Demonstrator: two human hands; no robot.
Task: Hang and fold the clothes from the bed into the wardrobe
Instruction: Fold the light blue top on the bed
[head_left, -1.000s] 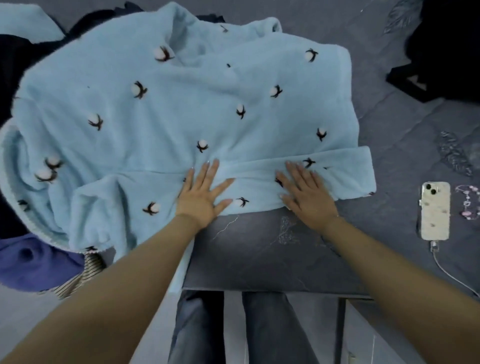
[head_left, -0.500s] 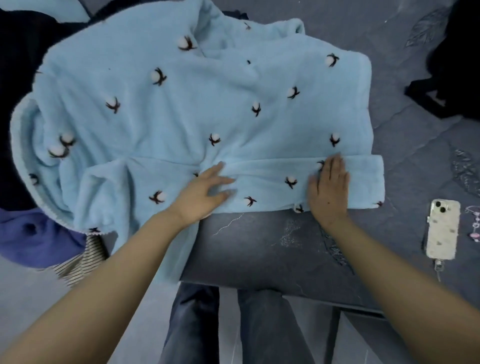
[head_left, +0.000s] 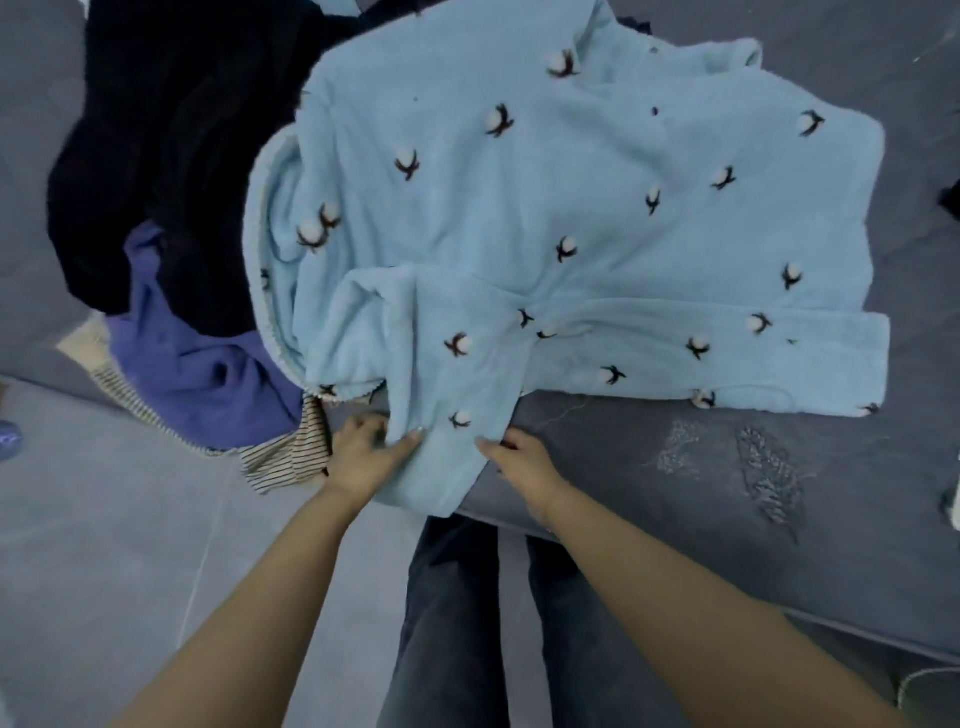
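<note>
A light blue fleece garment (head_left: 571, 218) with cotton-flower tufts lies spread on the grey bed (head_left: 727, 467). One sleeve is folded flat across its lower edge toward the right. The other sleeve (head_left: 441, 447) hangs over the bed's near edge. My left hand (head_left: 366, 449) pinches that sleeve's left edge, thumb on top. My right hand (head_left: 517, 457) grips its right edge with curled fingers.
A heap of clothes lies left of the blue garment: a black item (head_left: 171, 156), a purple one (head_left: 202, 374) and a striped one (head_left: 280, 457). My legs in dark jeans (head_left: 457, 623) stand against the bed edge. Grey floor (head_left: 104, 571) lies at left.
Both hands left the folded right sleeve and moved down-left to the hanging sleeve, now gripping its edges. The view shifted left; the phone is out of sight.
</note>
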